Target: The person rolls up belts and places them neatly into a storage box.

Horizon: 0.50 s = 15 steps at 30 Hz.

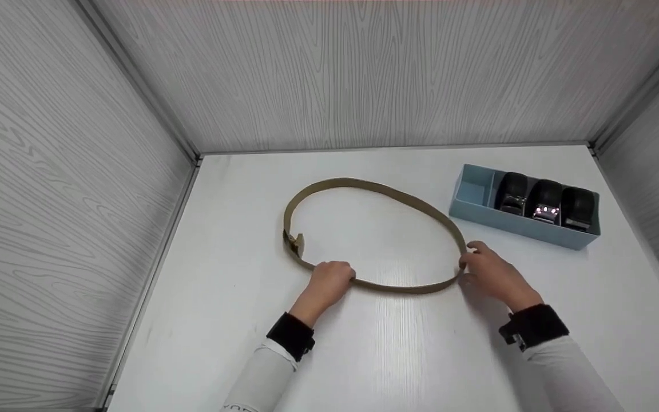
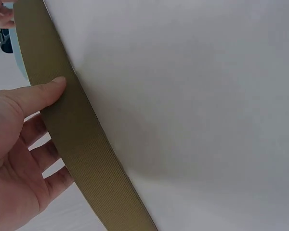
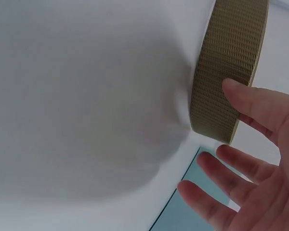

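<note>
A khaki webbing belt [image 1: 401,198] stands on its edge on the white table, laid out as a wide oval loop. Its buckle [image 1: 297,244] sits at the left side of the loop. My left hand [image 1: 331,280] grips the near stretch of the strap, to the right of the buckle; in the left wrist view the thumb [image 2: 52,91] lies on one face and the fingers are behind. At the loop's right end, my right hand [image 1: 494,273] pinches the strap [image 3: 221,62] between thumb and index finger, with the other fingers spread below.
A light blue divided box [image 1: 521,227] stands at the back right, close beyond my right hand. Several black rolled belts [image 1: 546,200] with shiny buckles fill its compartments, except the leftmost one. Grey wood-grain panels [image 1: 358,74] wall the table at the back and sides.
</note>
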Each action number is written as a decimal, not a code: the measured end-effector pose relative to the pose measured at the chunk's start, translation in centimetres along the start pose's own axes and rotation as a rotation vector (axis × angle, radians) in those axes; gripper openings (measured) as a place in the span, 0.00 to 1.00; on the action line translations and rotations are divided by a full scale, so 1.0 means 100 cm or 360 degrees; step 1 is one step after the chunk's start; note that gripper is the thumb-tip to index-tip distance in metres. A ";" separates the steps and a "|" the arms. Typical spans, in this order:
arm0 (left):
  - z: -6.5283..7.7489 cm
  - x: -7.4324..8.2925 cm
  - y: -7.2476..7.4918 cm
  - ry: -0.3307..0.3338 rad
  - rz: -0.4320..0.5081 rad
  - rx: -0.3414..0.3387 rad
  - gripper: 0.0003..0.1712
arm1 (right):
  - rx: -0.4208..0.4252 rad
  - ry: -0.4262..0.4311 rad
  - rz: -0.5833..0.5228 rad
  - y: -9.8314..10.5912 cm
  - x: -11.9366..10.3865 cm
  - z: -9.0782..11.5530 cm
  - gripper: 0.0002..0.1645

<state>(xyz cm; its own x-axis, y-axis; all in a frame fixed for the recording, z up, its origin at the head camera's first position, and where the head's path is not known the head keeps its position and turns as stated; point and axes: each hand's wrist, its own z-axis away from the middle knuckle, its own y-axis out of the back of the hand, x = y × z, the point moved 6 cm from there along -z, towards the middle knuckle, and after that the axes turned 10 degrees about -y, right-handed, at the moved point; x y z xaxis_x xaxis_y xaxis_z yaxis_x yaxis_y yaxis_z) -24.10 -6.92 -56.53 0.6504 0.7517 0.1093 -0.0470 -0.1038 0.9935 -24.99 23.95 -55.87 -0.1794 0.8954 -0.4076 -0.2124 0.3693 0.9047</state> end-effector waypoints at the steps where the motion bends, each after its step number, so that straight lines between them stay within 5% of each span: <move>1: 0.002 -0.004 0.001 0.0010 -0.0003 0.0014 0.05 | -0.0008 -0.0008 -0.0009 0.003 0.007 0.003 0.08; 10: 0.016 -0.024 0.007 -0.0075 0.0038 0.0070 0.02 | -0.0033 -0.0151 -0.0154 0.030 0.071 0.019 0.12; 15: 0.017 -0.021 0.005 -0.0080 0.0075 0.0053 0.02 | 0.0006 -0.0201 0.0012 0.040 0.067 0.025 0.20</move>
<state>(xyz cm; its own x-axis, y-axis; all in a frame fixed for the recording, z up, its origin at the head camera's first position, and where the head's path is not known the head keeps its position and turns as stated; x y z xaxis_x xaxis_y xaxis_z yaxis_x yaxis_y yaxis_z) -24.23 -9.68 -56.37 0.6855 0.7116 0.1536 -0.0539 -0.1609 0.9855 -24.61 32.01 -54.68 -0.0584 0.9222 -0.3822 -0.2080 0.3632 0.9082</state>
